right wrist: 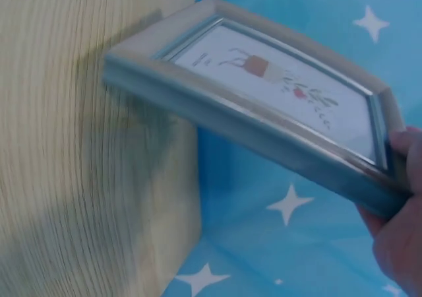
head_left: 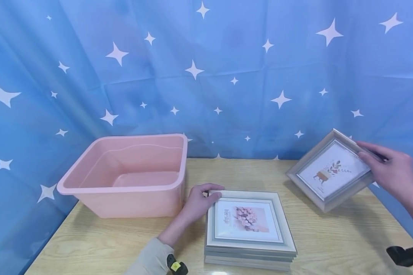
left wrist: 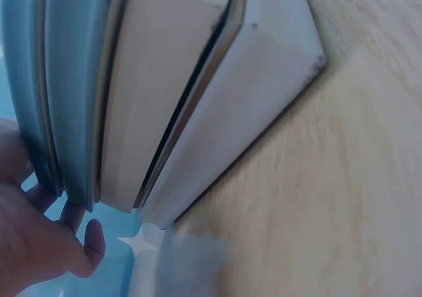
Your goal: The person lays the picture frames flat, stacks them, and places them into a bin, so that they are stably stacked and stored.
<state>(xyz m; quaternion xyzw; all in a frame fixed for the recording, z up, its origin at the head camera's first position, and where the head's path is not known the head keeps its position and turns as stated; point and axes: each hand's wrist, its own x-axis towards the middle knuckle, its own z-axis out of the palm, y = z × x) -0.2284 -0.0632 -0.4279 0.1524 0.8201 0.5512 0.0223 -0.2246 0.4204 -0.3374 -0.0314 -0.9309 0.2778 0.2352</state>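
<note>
My right hand (head_left: 394,170) grips a silver picture frame (head_left: 330,172) by its right corner, thumb on the front. The frame is tilted over the table's right side and shows a drawing of a plant in a brown and white pot. In the right wrist view the same frame (right wrist: 264,132) slants toward the wood. My left hand (head_left: 199,204) pinches the far left corner of the top picture frame (head_left: 247,246), which has a pink flower print. That frame lies on a stack of several frames (left wrist: 158,92), seen edge-on in the left wrist view, with fingertips at their ends.
A pink plastic tub (head_left: 130,202) stands to the left of the stack, with bare floor showing inside. Both are on a light wooden table (head_left: 89,244). Behind hangs a blue curtain (head_left: 227,46) with white stars, close to the table's back edge.
</note>
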